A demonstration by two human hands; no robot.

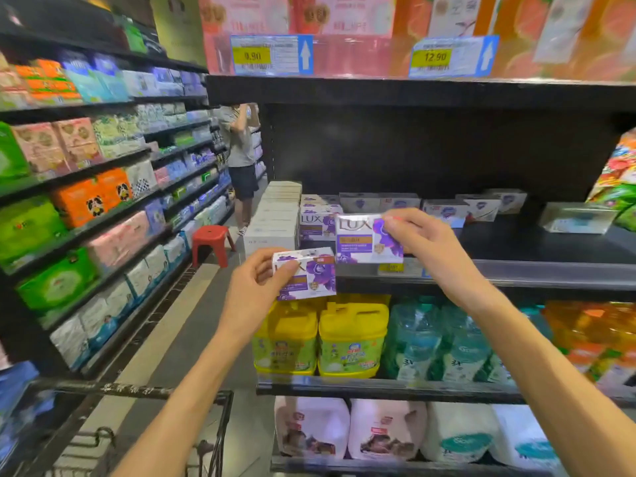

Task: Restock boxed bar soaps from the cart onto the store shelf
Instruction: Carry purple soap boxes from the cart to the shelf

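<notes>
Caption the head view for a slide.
Left hand and right hand each hold a purple soap box at the shelf.

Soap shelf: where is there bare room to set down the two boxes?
Bare black shelf lies right of the right hand, in front of the white soap boxes and left of a clear tray. The left end is crowded: purple boxes against plain white boxes.

White-and-purple soap boxes (370, 239), black shelf (516, 242), red stool (212, 237), yellow jugs (352, 339)
</notes>
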